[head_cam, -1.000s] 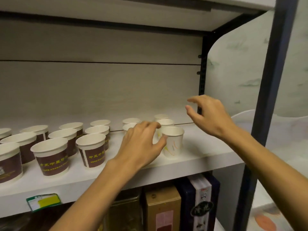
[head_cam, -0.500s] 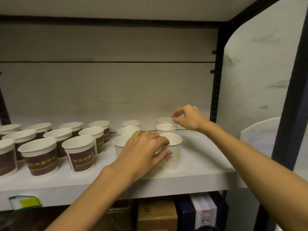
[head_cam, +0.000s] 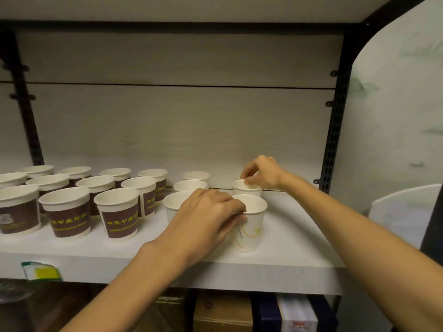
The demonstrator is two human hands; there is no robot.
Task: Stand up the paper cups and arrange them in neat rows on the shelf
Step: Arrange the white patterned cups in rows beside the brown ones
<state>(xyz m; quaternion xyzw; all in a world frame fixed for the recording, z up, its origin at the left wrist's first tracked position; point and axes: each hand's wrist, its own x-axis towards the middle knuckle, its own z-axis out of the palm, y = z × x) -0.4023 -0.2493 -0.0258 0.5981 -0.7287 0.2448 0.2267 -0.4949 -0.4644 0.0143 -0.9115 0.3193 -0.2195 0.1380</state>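
Note:
Several brown-banded paper cups stand upright in rows on the left of the white shelf. Plain white cups stand right of them in two columns. My left hand grips the rim and side of the front white cup, which has thin yellow lines on it. My right hand pinches the rim of the white cup behind it. Another white cup is partly hidden by my left hand, with two more behind it.
A black metal upright bounds the shelf on the right, another upright on the left. Boxes sit on the shelf below. A green and yellow label hangs on the shelf's front edge. A white curved object lies beyond the right post.
My right hand came down from mid-air and closed its fingertips on the rim of the second white cup. My left hand stayed on the front white cup. The view shifted right.

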